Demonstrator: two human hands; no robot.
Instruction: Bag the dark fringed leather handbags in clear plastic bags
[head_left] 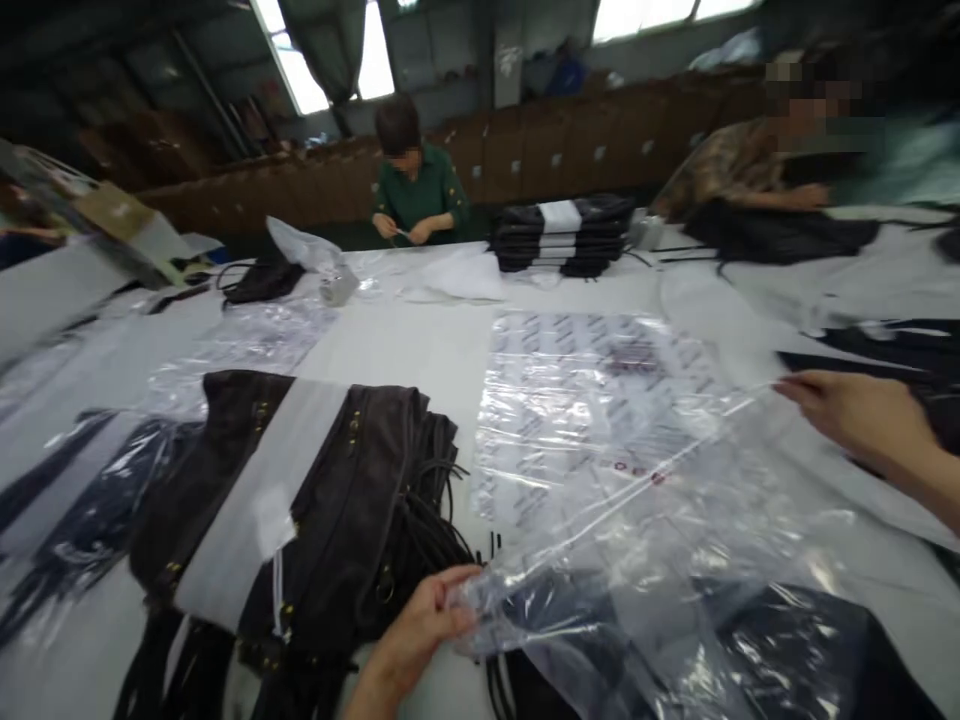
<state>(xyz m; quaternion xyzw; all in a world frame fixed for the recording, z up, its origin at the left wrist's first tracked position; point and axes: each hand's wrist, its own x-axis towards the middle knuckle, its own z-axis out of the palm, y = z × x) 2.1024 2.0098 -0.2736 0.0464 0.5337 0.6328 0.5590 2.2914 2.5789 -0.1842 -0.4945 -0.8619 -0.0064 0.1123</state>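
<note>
A clear plastic bag (pixel 750 500) is stretched between my two hands, its zip-like edge running slantwise from one to the other. My left hand (pixel 431 625) pinches the lower left corner, where the plastic bunches up. Higher at the right, my right hand (pixel 855 410) grips the other end of that edge between thumb and fingers. Inside or under the plastic lies a dark folded garment (pixel 795 640) with a pale band; which of the two, I cannot tell. Left of my left hand sits a stack of dark brown bags or garments (pixel 337 500) wrapped with a white paper band (pixel 255 500).
Printed clear plastic bags (pixel 555 400) lie flat mid-table. Plastic-wrapped dark goods (pixel 97 490) are at the left. Across the white table (pixel 405 350) stands a banded dark stack (pixel 562 235). One person in green (pixel 420 195) and another person (pixel 739 170) work on the far side.
</note>
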